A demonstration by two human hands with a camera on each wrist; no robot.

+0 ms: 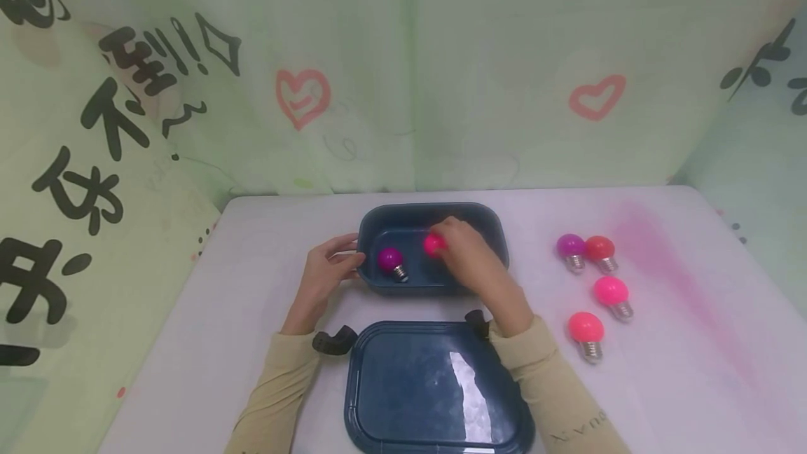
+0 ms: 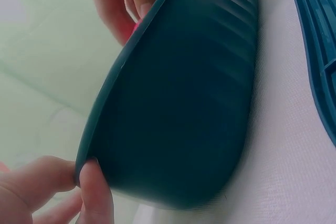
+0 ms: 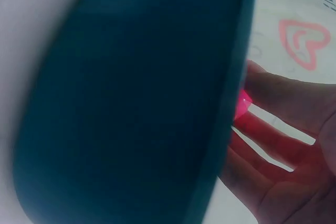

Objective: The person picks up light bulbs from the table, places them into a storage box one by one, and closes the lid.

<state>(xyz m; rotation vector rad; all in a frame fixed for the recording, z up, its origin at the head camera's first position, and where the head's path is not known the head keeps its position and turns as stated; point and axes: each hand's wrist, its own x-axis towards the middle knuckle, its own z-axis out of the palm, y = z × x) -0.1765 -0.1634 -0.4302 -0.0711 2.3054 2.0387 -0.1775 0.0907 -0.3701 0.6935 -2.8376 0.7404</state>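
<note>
A dark blue rectangular box (image 1: 429, 291) stands on the table, and a purple light bulb (image 1: 390, 259) lies inside at its left. My left hand (image 1: 323, 277) pinches the box's left rim between thumb and fingers; the left wrist view shows this thumb (image 2: 96, 192) against the outer wall. Reaching over the rim, my right hand (image 1: 469, 254) holds a pink light bulb (image 1: 433, 244) inside the box. In the right wrist view the box wall hides most of that pink bulb (image 3: 242, 104) and the fingertips around it.
A dark blue lid (image 1: 416, 391) lies in front of the box, partly under the right forearm. On the table's right side lie a purple bulb (image 1: 571, 246), a red bulb (image 1: 599, 249) and two pink bulbs (image 1: 611, 291). A pale curtain (image 1: 441, 90) hangs behind the table.
</note>
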